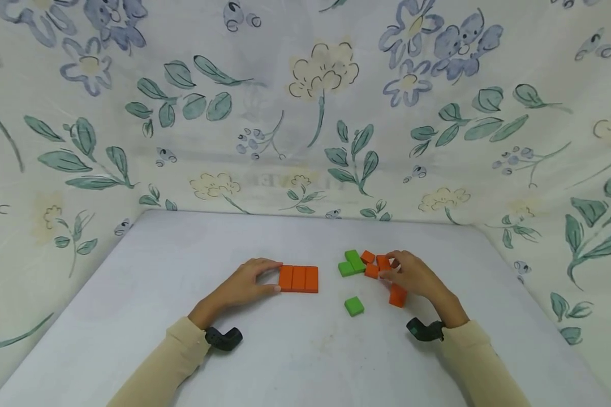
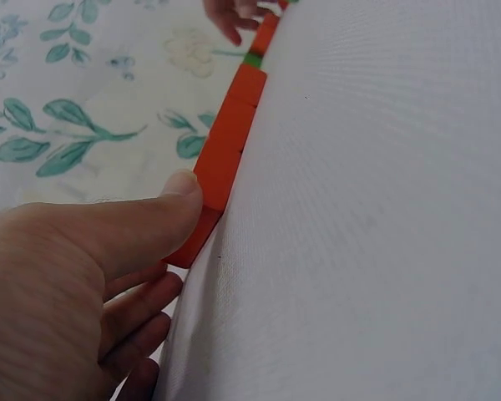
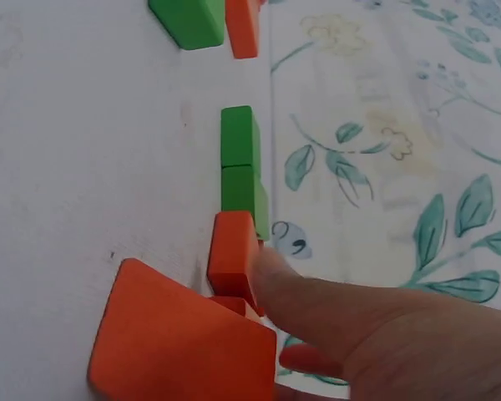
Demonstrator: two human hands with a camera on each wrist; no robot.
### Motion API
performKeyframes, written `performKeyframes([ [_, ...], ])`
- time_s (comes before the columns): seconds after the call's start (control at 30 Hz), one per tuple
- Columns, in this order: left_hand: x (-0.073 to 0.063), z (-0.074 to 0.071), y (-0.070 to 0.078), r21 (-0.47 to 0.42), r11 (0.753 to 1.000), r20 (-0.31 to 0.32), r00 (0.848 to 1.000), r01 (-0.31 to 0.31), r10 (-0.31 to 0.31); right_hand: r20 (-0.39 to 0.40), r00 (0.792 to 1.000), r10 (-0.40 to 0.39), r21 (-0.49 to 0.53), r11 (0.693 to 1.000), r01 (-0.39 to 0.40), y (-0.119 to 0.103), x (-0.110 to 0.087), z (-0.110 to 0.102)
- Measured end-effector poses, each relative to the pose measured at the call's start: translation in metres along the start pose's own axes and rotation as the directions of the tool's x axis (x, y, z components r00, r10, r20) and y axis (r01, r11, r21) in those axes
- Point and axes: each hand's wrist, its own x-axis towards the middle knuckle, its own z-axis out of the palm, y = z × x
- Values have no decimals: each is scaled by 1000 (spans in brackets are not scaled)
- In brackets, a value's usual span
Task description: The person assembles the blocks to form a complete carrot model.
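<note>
1. Left hand (image 1: 243,284) at the left end of the row of three orange blocks (image 1: 299,279); we see its thumb and index finger pinching the end block by its near and far sides; the row lies flat on the desk (image 1: 305,345), left of the other blocks, pieces touching side by side.
2. Right hand (image 1: 413,274) has its fingers closed on the held orange block (image 1: 383,262), thumb nearer us; two small orange blocks (image 1: 371,271) sit just left of it; the loose orange block (image 1: 398,295) lies on the near side of this hand.
3. Green pair (image 1: 355,261), touching each other, beside the small orange ones; we mark the lone green block (image 1: 354,306) nearer us, apart from the rest.
4. Flowered cloth (image 1: 265,113) behind; we note beige sleeves (image 1: 160,362).
</note>
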Motion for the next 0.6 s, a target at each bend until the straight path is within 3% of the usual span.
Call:
performKeyframes([
  [0.13, 0, 0, 0, -4, 1000, -5, 1000, 7, -7, 38, 999, 23, -28, 999, -22, -2, 2, 3],
  [0.23, 0, 0, -1, -11, 1000, -4, 1000, 12, -12, 12, 1000, 27, -46, 999, -27, -4, 1, 4],
  [0.6, 0, -1, 0, -17, 1000, -4, 1000, 0, 0, -110, 982, -151, -180, 975, 130, -9, 1, 22],
])
